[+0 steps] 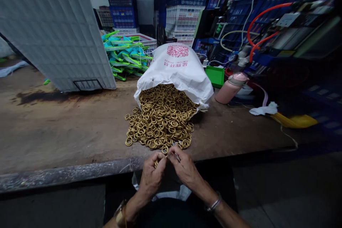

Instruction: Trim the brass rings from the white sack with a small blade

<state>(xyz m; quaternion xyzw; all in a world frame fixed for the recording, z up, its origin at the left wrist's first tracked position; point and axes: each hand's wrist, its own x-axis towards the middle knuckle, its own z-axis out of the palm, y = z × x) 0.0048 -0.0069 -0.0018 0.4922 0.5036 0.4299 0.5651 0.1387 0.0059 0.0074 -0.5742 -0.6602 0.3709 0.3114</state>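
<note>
My left hand [153, 174] is closed around gold-coloured rings [156, 163], just over the front edge of the table. Its thumb and forefinger meet the fingertips of my right hand [184, 166]. The right fingers are pinched together, and a small, thin, metallic-looking thing [177, 157] shows between them; its kind I cannot make out. Directly beyond both hands lies a heap of gold-coloured rings [162, 124]. The heap spills out of the mouth of a white woven sack [176, 73] with red print, which lies on its side.
On the wooden table [66, 128], a tall pale ribbed panel [61, 32] stands at left. Green and blue plastic pieces [125, 57] are piled behind it. A pink bottle [231, 88], a green tray [215, 76] and yellow material [295, 120] are at right. Stacked blue crates [120, 1] stand behind.
</note>
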